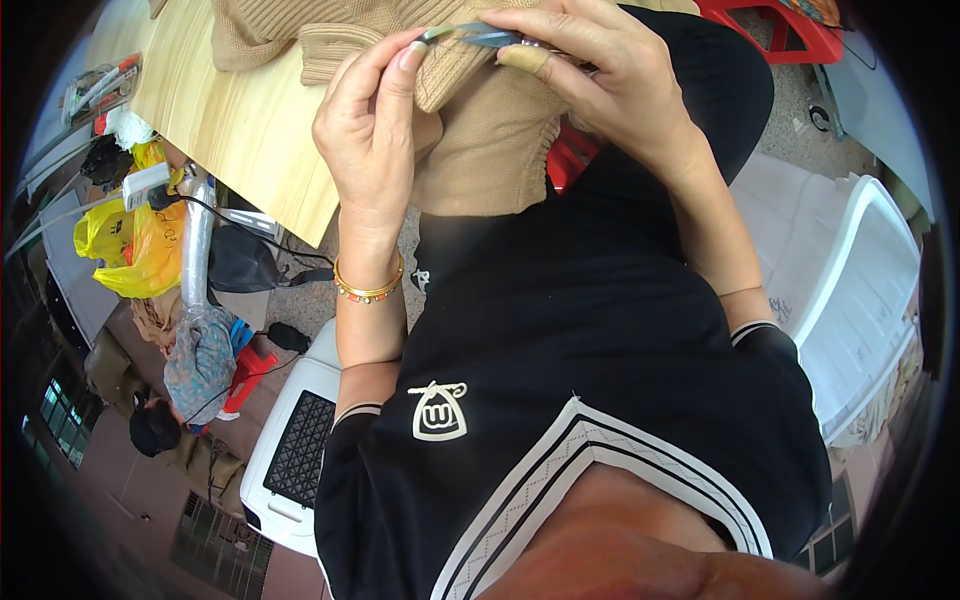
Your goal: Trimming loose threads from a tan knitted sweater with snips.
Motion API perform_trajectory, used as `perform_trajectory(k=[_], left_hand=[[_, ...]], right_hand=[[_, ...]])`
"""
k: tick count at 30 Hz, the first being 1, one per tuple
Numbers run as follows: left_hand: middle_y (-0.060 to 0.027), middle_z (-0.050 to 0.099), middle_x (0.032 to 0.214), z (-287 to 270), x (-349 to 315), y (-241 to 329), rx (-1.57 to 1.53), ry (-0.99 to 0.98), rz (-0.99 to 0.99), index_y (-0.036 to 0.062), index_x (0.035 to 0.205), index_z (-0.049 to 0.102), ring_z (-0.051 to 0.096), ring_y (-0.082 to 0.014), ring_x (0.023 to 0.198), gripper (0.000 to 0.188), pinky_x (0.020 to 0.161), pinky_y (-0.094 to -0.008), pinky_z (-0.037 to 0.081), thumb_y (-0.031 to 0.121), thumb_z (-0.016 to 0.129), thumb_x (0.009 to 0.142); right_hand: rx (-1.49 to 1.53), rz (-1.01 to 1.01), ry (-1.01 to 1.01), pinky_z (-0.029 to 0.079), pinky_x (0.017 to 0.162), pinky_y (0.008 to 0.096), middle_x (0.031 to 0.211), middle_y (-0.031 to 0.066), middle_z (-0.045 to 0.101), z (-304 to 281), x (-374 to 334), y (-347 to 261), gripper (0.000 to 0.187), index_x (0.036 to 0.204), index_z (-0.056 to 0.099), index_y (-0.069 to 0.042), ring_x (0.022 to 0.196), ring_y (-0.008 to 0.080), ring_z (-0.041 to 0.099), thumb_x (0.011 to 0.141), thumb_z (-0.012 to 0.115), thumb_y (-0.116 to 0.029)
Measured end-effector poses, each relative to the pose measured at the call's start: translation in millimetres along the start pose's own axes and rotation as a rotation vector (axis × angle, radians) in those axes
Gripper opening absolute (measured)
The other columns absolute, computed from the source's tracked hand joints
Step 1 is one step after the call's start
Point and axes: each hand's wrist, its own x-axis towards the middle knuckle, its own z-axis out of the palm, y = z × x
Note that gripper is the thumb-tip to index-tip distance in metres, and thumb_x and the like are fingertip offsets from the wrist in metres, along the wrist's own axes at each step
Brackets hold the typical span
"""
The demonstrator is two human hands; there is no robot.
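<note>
The garment [490, 175] lies partly on the table [230, 145], bags [155, 258] farther left, a tub [862, 290] right.

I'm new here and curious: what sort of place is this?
Possibly a small garment workshop: beige knitwear lies partly on a wood-grain table, and the right hand holds a small bladed tool.

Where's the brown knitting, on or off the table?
Both: part of the knitting lies on the table, part hangs past its edge.
</note>
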Motion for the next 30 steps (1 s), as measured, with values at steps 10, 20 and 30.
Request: perform_trajectory(k=[10,20,30], left_hand=[[-0.0029,0.063,0.082,4,0,5,0.019,0.020,0.023,-0.0005,0.109,0.074,0.054,-0.0066,0.069,0.016,0.061,-0.0227,0.043,0.010,0.065,0.099],[-0.0012,0.058,0.075,9,2,14,0.015,-0.013,0.014,-0.0005,0.108,0.073,0.051,-0.0046,0.058,0.015,0.051,-0.0227,0.041,0.009,0.065,0.099],[-0.0041,0.070,0.090,6,0,15,0.222,-0.010,0.113,-0.0010,0.112,0.074,0.059,-0.0064,0.078,0.018,0.068,-0.0208,0.046,0.008,0.065,0.099]], right_hand=[[-0.272,0.389,-0.376,0.050,0.060,0.0314,0.082,0.0065,0.062,-20,33,-43,0.031,0.114,0.073,-0.009,0.070,0.0235,0.063,0.083,0.076,-0.011],[-0.135,0.195,-0.179,0.050,0.061,0.0310,0.083,0.0066,0.064,-8,11,-9,0.032,0.115,0.074,-0.009,0.071,0.0224,0.065,0.083,0.076,-0.011],[-0.334,0.362,-0.383,0.050,0.060,0.0313,0.083,0.0052,0.063,-20,34,-46,0.033,0.114,0.075,-0.010,0.070,0.0224,0.064,0.081,0.078,-0.011]])
